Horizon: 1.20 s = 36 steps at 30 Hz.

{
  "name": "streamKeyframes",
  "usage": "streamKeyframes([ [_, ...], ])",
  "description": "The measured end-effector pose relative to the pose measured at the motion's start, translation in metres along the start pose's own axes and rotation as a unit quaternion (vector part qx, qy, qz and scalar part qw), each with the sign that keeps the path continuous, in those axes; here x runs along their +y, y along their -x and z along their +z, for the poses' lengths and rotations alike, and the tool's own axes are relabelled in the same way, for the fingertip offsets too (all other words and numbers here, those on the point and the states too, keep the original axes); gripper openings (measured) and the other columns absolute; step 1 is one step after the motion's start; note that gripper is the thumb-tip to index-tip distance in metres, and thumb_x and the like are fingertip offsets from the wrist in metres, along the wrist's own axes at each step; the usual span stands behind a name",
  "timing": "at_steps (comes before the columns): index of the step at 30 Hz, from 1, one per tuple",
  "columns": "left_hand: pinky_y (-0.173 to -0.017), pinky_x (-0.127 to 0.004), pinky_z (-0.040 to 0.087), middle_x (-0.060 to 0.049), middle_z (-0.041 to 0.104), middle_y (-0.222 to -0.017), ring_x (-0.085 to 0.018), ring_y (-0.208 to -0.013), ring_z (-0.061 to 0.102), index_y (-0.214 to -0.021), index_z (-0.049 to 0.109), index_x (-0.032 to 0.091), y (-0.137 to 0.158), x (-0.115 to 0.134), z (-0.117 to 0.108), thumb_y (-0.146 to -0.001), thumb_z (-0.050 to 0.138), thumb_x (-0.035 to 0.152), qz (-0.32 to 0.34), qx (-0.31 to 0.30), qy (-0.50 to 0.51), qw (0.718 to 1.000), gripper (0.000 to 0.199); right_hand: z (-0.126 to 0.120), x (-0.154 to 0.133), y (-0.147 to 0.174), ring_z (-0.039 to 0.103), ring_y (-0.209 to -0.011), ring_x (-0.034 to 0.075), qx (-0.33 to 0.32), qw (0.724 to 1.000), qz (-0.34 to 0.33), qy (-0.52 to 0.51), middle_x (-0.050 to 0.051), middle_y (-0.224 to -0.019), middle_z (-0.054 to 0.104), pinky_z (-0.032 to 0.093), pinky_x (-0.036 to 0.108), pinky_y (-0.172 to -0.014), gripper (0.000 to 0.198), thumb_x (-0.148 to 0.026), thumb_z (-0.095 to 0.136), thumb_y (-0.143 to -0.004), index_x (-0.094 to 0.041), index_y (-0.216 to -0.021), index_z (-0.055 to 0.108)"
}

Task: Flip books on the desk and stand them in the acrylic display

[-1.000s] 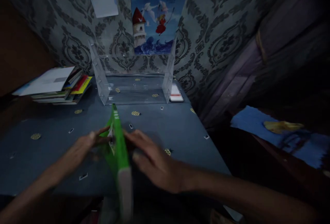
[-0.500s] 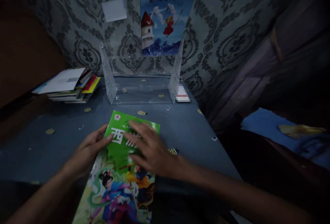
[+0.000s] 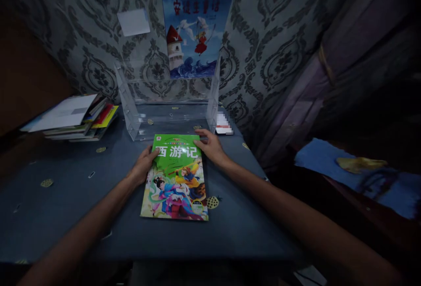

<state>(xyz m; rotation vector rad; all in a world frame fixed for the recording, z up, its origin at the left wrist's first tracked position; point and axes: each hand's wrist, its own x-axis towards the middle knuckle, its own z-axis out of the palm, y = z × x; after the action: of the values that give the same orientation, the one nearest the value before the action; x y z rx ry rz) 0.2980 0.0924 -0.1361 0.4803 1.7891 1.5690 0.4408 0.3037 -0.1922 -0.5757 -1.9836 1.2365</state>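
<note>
I'm seeing two bare hands at work far from me, and both are running back into slim, bare forearms. The left forearm point(image 3: 95, 213) is narrowing smoothly to a slender wrist point(image 3: 130, 180), while the right forearm point(image 3: 279, 200) is looking longer and is broadening toward the lower corner. The right hand point(image 3: 213, 148) is showing me a rounded thumb point(image 3: 199, 144) and slender fingers point(image 3: 206, 133); the left hand point(image 3: 142, 165) is hiding part of its fingers. Dim light is blurring finer surface detail for me.
</note>
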Motion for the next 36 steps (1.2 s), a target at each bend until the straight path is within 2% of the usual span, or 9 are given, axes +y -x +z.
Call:
streamKeyframes([
  [2, -0.076, -0.035, 0.058, -0.001, 0.072, -0.075, -0.025, -0.075, 0.073, -0.131, 0.057, 0.018, -0.005, 0.003, -0.014, -0.088, 0.069, 0.037, 0.070, -0.003, -0.211, 0.975, 0.048, 0.006, 0.003, -0.002, 0.066, -0.093, 0.023, 0.010, 1.000, -0.014, 0.016, 0.008, -0.109, 0.066, 0.059, 0.044, -0.087, 0.035, -0.023, 0.068, -0.076, -0.023, -0.111, 0.069],
  [5, -0.082, -0.041, 0.054, -0.005, 0.072, -0.078, -0.031, -0.085, 0.072, -0.132, 0.058, 0.019, -0.006, 0.008, -0.033, -0.094, 0.059, 0.041, 0.139, 0.020, -0.533, 0.834, 0.044, 0.011, 0.005, 0.003, 0.065, -0.089, 0.022, 0.016, 0.999, -0.031, 0.035, 0.008, -0.112, 0.062, 0.059, 0.046, -0.088, 0.033, -0.023, 0.069, -0.077, -0.023, -0.110, 0.070],
  [6, -0.083, -0.042, 0.053, -0.007, 0.073, -0.084, -0.032, -0.090, 0.072, -0.132, 0.059, 0.020, -0.005, 0.008, -0.037, -0.097, 0.054, 0.042, 0.150, 0.026, -0.590, 0.793, 0.041, 0.012, 0.005, 0.004, 0.065, -0.089, 0.022, 0.015, 0.998, -0.036, 0.039, 0.008, -0.115, 0.061, 0.060, 0.045, -0.087, 0.033, -0.024, 0.068, -0.078, -0.023, -0.111, 0.070],
  [8, -0.085, -0.042, 0.053, -0.010, 0.075, -0.098, -0.033, -0.098, 0.071, -0.130, 0.060, 0.020, -0.004, 0.007, -0.040, -0.100, 0.045, 0.040, 0.179, 0.023, -0.627, 0.758, 0.038, 0.013, 0.005, 0.005, 0.066, -0.092, 0.022, 0.014, 0.998, -0.044, 0.046, 0.008, -0.118, 0.060, 0.061, 0.042, -0.083, 0.032, -0.026, 0.067, -0.081, -0.023, -0.113, 0.070],
  [11, -0.092, -0.042, 0.053, -0.013, 0.071, -0.115, -0.031, -0.110, 0.067, -0.125, 0.062, 0.018, -0.008, 0.000, -0.037, -0.100, 0.041, 0.034, 0.263, 0.016, -0.595, 0.760, 0.036, 0.014, 0.003, 0.004, 0.066, -0.094, 0.022, 0.007, 0.997, -0.053, 0.057, 0.008, -0.115, 0.061, 0.061, 0.040, -0.082, 0.030, -0.025, 0.065, -0.082, -0.023, -0.113, 0.069],
  [16, -0.106, -0.044, 0.050, -0.012, 0.066, -0.128, -0.028, -0.121, 0.062, -0.126, 0.062, 0.019, -0.020, -0.019, -0.034, -0.100, 0.043, 0.032, 0.343, -0.009, -0.517, 0.784, 0.035, 0.010, -0.015, 0.011, 0.059, -0.120, 0.032, 0.010, 0.972, -0.118, 0.202, 0.012, -0.127, 0.064, 0.049, 0.055, -0.105, 0.029, -0.019, 0.062, -0.087, -0.023, -0.114, 0.071],
  [23, -0.104, -0.047, 0.052, -0.014, 0.069, -0.124, -0.030, -0.117, 0.065, -0.123, 0.063, 0.019, -0.024, -0.034, -0.041, -0.093, 0.046, 0.022, 0.377, -0.020, -0.466, 0.800, 0.034, 0.069, -0.065, 0.020, 0.045, -0.145, 0.027, -0.266, 0.902, -0.263, 0.215, 0.016, -0.154, 0.051, 0.040, 0.050, -0.119, 0.047, -0.037, 0.047, -0.106, -0.016, -0.147, 0.051],
  [27, -0.102, -0.046, 0.053, -0.015, 0.071, -0.116, -0.030, -0.113, 0.066, -0.115, 0.066, 0.018, -0.025, -0.034, -0.046, -0.086, 0.049, 0.016, 0.393, -0.040, -0.448, 0.802, 0.034, 0.099, -0.071, 0.014, 0.037, -0.152, 0.029, -0.301, 0.894, -0.242, 0.227, 0.021, -0.160, 0.043, 0.033, 0.054, -0.124, 0.062, -0.047, 0.043, -0.107, -0.011, -0.157, 0.035],
  [36, -0.111, -0.055, 0.047, -0.017, 0.065, -0.140, -0.035, -0.129, 0.061, -0.127, 0.065, 0.018, -0.023, -0.031, -0.043, -0.100, 0.043, 0.037, 0.374, -0.027, -0.456, 0.807, 0.039, 0.068, -0.051, 0.013, 0.038, -0.151, 0.032, -0.286, 0.885, -0.209, 0.304, 0.025, -0.159, 0.044, 0.032, 0.056, -0.124, 0.063, -0.048, 0.050, -0.105, -0.007, -0.152, 0.044],
])
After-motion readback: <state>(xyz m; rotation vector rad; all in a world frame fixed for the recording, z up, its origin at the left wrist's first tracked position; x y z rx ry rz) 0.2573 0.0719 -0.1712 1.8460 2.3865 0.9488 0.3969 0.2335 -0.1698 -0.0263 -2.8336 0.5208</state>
